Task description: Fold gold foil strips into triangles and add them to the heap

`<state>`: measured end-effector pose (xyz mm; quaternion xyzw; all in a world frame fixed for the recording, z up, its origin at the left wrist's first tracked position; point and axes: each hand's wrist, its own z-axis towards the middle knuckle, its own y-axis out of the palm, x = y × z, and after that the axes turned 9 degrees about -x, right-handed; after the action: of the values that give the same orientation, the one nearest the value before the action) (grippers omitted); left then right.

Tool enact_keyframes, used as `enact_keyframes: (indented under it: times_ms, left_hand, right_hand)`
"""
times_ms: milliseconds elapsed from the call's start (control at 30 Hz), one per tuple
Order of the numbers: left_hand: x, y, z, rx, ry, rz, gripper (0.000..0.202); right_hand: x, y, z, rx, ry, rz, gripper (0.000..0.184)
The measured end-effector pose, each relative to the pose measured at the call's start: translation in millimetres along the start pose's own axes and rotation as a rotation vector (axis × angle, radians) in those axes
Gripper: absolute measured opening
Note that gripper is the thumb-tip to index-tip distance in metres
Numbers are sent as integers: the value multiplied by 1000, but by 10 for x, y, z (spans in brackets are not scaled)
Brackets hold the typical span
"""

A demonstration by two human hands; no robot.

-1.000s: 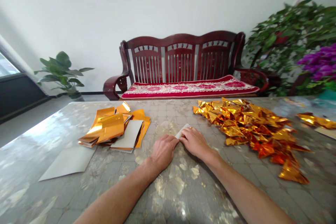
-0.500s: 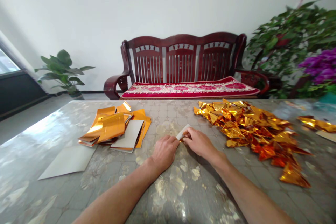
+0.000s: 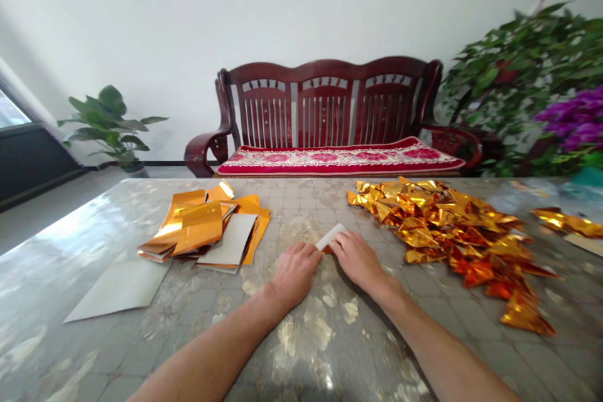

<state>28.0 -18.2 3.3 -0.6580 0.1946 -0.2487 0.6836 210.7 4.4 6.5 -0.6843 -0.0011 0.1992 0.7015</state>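
Observation:
A small strip of folded foil paper [image 3: 329,236], pale on its upper face with a bit of orange-gold showing below, lies on the table between my hands. My left hand [image 3: 298,269] has its fingers pressed together on the strip's near left end. From the other side, my right hand [image 3: 357,257] grips its right edge with bent fingers; the fingertips partly hide the paper. To the left lies a loose stack of gold foil sheets [image 3: 202,226], some with grey backs up. Right of my hands spreads a heap of folded gold foil pieces [image 3: 438,220].
The patterned table [image 3: 226,333] carries a single grey sheet [image 3: 120,289] at left. More gold foil [image 3: 568,223] and clear plastic [image 3: 527,191] lie at far right. Behind stand a dark red wooden bench [image 3: 325,107], a potted plant [image 3: 113,122] and purple flowers [image 3: 572,119].
My right hand has shifted slightly, its fingers now lower along the strip's right edge, so more of the pale strip shows. My left hand stays nearly still. The view has moved slightly.

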Motion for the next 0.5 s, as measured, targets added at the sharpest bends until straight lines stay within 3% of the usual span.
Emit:
enact_keyframes:
  times_ms: [500]
  left_hand:
    - [20, -23, 2, -24, -14, -9, 19]
  right_hand:
    - [-26, 0, 30, -4, 34, -119, 27]
